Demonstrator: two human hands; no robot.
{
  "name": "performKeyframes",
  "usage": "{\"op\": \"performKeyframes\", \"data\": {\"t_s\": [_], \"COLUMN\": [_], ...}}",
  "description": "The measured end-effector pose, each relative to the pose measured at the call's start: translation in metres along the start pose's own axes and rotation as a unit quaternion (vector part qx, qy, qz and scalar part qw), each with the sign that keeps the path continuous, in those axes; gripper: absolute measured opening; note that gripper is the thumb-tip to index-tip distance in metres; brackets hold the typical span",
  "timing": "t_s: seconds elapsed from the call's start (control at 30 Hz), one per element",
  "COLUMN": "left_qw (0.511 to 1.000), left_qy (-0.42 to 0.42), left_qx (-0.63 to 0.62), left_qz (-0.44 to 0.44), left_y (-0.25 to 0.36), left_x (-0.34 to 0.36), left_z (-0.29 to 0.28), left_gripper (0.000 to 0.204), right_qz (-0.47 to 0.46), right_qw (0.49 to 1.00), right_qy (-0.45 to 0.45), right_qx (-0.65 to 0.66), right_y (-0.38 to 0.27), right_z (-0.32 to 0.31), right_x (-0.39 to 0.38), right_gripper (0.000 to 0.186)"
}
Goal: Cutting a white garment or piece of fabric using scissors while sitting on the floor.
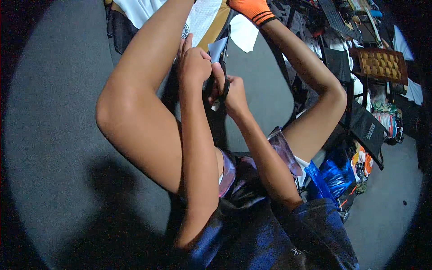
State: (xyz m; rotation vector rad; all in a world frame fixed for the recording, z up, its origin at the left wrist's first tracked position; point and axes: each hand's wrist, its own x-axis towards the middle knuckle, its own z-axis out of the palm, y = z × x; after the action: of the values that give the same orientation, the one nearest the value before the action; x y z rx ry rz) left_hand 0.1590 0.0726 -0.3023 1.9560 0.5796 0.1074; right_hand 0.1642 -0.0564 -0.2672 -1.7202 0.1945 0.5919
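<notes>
Clock directions are read from the right hand. The bare right hand [231,94] has its fingers clamped on the black loop handles of a long, dark pair of scissors [226,88], which points to 12 o'clock; its thumb stands raised. The bare left hand [194,65] lies at 10 o'clock, fingers bent beside a white, finely textured fabric with a gold-brown band [203,21]; whether they pinch it cannot be told. This fabric, at 11 o'clock, bears a small round dark emblem [185,30]. A smooth, pale blue-grey triangular piece [217,48], sheet or blade being unclear, shows between hands and fabric.

Good practice, as judged here: hold the material taut and flat, keep the left fingertips behind the blade line, and cut away from the bare legs.

Outward: a matte white, angular sheet [244,33] just past 12 o'clock; a ribbed orange knit sock [252,10] beyond; a crinkled, glossy blue bag [335,173] at 4 o'clock; dark grey, fine-grained flooring [63,112] toward 9 o'clock.
</notes>
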Motion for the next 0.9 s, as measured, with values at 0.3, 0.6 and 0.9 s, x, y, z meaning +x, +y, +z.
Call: {"op": "performKeyframes", "data": {"t_s": [0.3,0.6,0.9], "left_qw": [1.0,0.999,0.999], "left_qy": [-0.006,-0.011,-0.038], "left_qx": [-0.011,-0.023,-0.03], "left_qz": [-0.013,-0.021,-0.019], "left_y": [-0.0007,-0.0004,0.0064], "left_x": [-0.0047,-0.0074,-0.009], "left_z": [-0.001,-0.0029,0.0043], "left_gripper": [0.006,0.006,0.006], "right_qz": [0.002,0.012,0.009], "right_qw": [1.0,1.0,1.0], "right_qy": [0.002,0.004,0.012], "right_qx": [0.015,0.023,0.007], "right_y": [-0.0031,-0.0078,-0.0047], "right_z": [0.0024,0.0056,0.0099], "right_x": [0.0043,0.0031,0.0071], "right_gripper": [0.06,0.061,0.064]}}
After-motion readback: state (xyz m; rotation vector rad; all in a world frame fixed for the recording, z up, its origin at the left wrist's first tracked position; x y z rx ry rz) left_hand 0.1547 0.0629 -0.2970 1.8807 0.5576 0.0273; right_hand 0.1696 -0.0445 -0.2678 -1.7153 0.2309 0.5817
